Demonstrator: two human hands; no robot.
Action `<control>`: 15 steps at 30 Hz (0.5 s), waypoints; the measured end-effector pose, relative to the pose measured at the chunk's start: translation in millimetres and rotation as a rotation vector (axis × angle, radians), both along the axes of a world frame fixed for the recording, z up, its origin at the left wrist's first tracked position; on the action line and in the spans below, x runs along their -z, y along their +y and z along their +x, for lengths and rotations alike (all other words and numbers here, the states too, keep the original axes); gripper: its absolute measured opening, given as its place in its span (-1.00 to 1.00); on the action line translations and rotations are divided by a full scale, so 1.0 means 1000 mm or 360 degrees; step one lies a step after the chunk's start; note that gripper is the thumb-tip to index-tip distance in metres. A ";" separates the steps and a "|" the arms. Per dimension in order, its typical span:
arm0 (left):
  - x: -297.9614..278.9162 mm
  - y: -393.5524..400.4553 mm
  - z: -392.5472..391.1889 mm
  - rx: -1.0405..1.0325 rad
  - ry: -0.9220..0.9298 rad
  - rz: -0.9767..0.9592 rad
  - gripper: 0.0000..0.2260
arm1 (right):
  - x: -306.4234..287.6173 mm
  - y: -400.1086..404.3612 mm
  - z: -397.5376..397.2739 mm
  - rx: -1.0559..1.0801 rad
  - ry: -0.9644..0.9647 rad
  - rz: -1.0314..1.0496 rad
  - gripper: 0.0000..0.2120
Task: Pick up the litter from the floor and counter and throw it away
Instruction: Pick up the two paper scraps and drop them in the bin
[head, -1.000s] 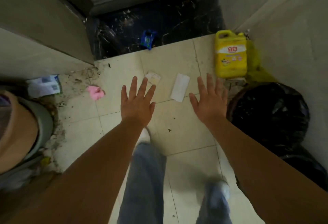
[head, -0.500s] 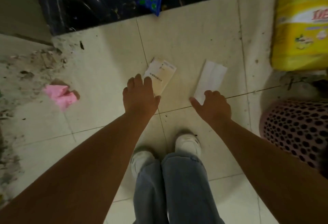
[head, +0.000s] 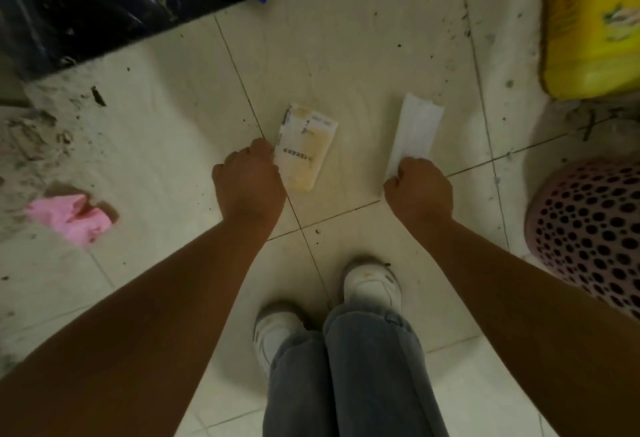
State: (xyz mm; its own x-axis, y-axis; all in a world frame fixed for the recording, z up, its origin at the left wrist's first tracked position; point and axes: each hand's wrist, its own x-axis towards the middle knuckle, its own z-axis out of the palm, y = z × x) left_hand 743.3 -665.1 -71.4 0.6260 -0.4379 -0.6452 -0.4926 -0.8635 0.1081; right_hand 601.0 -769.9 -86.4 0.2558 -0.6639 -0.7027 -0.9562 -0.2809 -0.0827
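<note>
Two hands work at the floor (head: 166, 145). The left hand (head: 248, 184) is clenched on the near edge of the stained paper (head: 306, 149). The right hand (head: 419, 187), right of that paper, is clenched on the white strip (head: 415, 130). A pink wad (head: 71, 216) lies well left of the paper.

Pale cream floor tiles (head: 363, 55) with dark grout lines fill the scene under dim light. A black marble strip (head: 104, 3) runs along the tiles' far edge. Gritty dirt (head: 31, 131) spreads over the tiles just below the strip's left end.
</note>
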 end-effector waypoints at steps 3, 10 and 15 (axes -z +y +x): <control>-0.046 -0.007 -0.008 0.0101 0.0021 -0.0058 -0.77 | -0.041 -0.003 -0.008 0.0073 -0.0030 0.0042 -0.86; -0.177 -0.062 -0.020 0.0471 0.0091 -0.0236 -0.78 | -0.164 -0.031 -0.030 0.0313 -0.0165 0.0128 -0.76; -0.260 -0.118 -0.039 0.0687 0.0058 -0.0349 -0.79 | -0.250 -0.071 -0.045 0.0501 -0.0383 0.0030 -0.62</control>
State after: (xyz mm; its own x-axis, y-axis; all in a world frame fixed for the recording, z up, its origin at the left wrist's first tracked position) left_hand 703.9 -783.1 188.4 0.3358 -0.7809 -0.5267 -0.7933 -0.5359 0.2888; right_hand 556.0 -841.0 163.2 0.2007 -0.7238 -0.6602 -0.9479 0.0267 -0.3175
